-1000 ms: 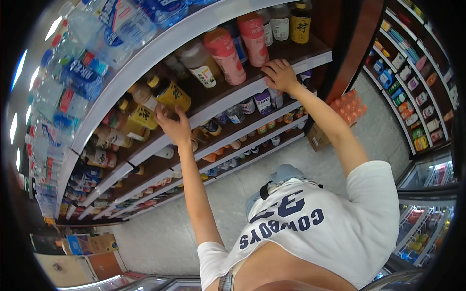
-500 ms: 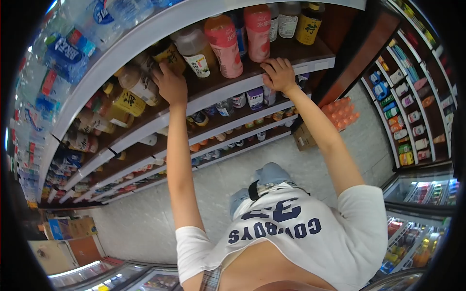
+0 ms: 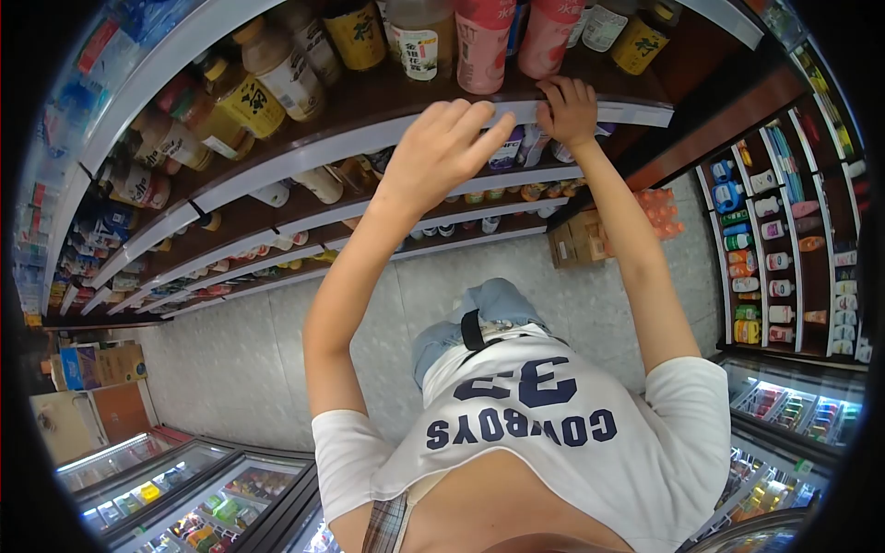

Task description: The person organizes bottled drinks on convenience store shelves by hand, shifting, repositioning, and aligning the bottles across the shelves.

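Observation:
My left hand [image 3: 442,152] is raised in front of the shelf's pale front edge [image 3: 323,134], its fingers stretched out and nothing in them. My right hand [image 3: 569,109] lies with spread fingers on the same edge, further right. Behind the hands, on the brown shelf board [image 3: 369,100], stand two pink drink bottles, a left one [image 3: 480,46] and a right one [image 3: 550,37]. Beside them is a clear bottle with a white label [image 3: 419,51], and left of that a dark bottle with a yellow label [image 3: 355,37].
More bottles, one with a yellow label [image 3: 249,101], line the shelf to the left. Lower shelves hold rows of small bottles. A cardboard box [image 3: 576,241] sits on the floor [image 3: 249,341]. Glass-topped freezers [image 3: 230,488] stand behind me, and shelves of household bottles [image 3: 779,263] at right.
My left hand has drawn back from the bottles and moved right, in front of the shelf edge. My right hand stays on the edge. The view has shifted, so the shelf sits higher.

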The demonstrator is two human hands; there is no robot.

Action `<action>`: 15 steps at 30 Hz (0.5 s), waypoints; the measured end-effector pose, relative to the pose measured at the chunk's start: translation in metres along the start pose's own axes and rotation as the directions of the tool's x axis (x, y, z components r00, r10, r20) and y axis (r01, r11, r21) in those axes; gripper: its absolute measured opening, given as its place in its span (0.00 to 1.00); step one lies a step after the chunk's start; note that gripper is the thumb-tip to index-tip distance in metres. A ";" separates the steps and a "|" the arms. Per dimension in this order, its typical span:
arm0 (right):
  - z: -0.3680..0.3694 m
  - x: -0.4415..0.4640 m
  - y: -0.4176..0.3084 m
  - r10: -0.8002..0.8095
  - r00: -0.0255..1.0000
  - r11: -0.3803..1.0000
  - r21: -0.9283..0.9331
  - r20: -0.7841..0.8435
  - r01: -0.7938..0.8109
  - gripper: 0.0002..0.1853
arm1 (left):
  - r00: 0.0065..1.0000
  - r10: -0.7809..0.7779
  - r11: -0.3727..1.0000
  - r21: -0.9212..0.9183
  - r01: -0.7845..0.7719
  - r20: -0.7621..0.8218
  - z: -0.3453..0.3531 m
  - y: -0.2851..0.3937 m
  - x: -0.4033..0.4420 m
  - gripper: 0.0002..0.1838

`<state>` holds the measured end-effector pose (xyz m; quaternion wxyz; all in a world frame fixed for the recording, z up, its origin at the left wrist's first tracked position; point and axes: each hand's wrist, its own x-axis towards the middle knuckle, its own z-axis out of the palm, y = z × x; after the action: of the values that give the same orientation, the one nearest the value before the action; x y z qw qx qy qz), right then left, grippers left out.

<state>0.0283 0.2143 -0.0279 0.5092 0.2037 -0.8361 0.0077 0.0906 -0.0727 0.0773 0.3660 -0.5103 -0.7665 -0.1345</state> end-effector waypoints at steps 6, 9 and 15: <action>0.000 0.001 -0.001 -0.002 1.000 1.000 -0.008 0.001 0.002 0.15 | 0.983 0.066 0.995 0.065 -0.078 0.170 0.018 -0.008 -0.025 0.23; -0.001 0.001 -0.001 -0.003 1.000 1.000 -0.012 0.002 0.003 0.15 | 0.981 0.121 0.985 0.102 -0.137 0.155 0.018 -0.004 -0.026 0.28; -0.001 0.002 -0.002 -0.007 1.000 1.000 -0.020 -0.018 0.006 0.14 | 0.962 0.144 0.984 0.068 -0.164 0.233 0.036 0.007 -0.036 0.38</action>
<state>0.0293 0.2120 -0.0266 0.5190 0.2013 -0.8308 -0.0003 0.0893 -0.0738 0.0260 0.3071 -0.5641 -0.7664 -0.0129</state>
